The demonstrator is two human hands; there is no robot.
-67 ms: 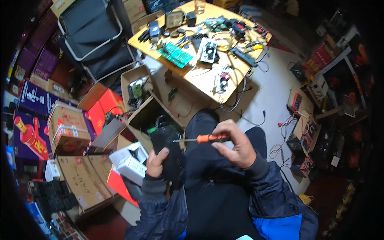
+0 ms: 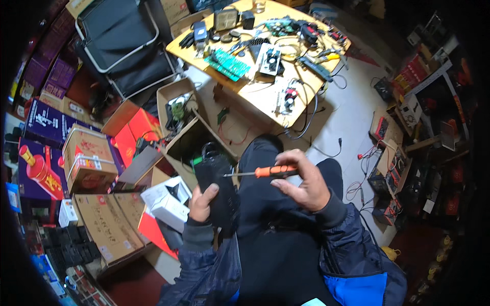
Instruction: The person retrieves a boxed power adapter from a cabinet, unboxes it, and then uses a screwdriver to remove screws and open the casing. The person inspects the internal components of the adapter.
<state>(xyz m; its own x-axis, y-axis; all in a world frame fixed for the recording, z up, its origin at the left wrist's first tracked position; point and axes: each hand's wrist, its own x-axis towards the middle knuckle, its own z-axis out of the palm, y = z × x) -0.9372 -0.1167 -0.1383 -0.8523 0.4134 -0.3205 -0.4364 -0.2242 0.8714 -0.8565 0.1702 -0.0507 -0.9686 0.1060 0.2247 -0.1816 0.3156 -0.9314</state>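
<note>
Black flat device (image 2: 220, 194) gripped in left hand (image 2: 202, 204), near side of wooden table (image 2: 261, 103). Right hand (image 2: 311, 186) pinches orange-handled screwdriver (image 2: 273, 172), same side of table, tip toward device; contact unclear.

Head view: single wide fisheye, head-worn, facing down; left hand (image 2: 201, 205) and right hand (image 2: 308, 187) near, table (image 2: 261, 105) farther off.
</note>
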